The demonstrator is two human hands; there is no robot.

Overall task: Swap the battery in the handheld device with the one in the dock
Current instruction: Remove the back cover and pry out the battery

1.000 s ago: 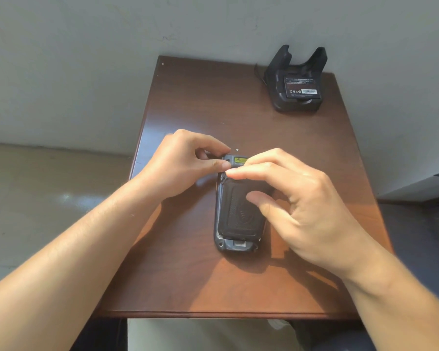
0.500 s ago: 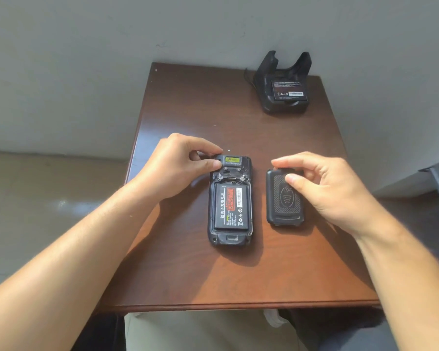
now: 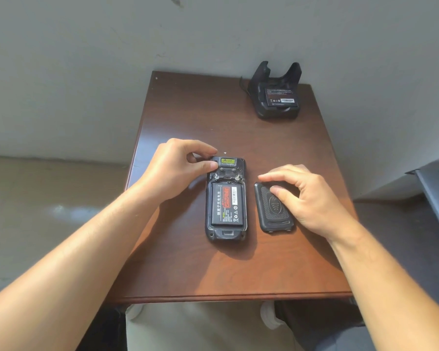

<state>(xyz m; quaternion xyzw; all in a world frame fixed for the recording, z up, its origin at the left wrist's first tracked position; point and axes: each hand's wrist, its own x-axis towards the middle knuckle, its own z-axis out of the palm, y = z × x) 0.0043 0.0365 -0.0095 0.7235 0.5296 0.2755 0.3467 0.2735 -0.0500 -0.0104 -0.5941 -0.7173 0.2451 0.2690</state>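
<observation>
Pinching the top corner of the handheld device (image 3: 226, 198) with my left hand (image 3: 178, 171), I see its battery (image 3: 227, 203) uncovered just below my fingers. My right hand (image 3: 307, 198) rests spread on the back cover (image 3: 273, 211). The dock (image 3: 276, 97), with its spare battery (image 3: 281, 97), stands well beyond.

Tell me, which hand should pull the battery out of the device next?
Probably the right hand: it is only resting over the cover lying beside the device. The left hand pinches the device's top, steadying it.
</observation>
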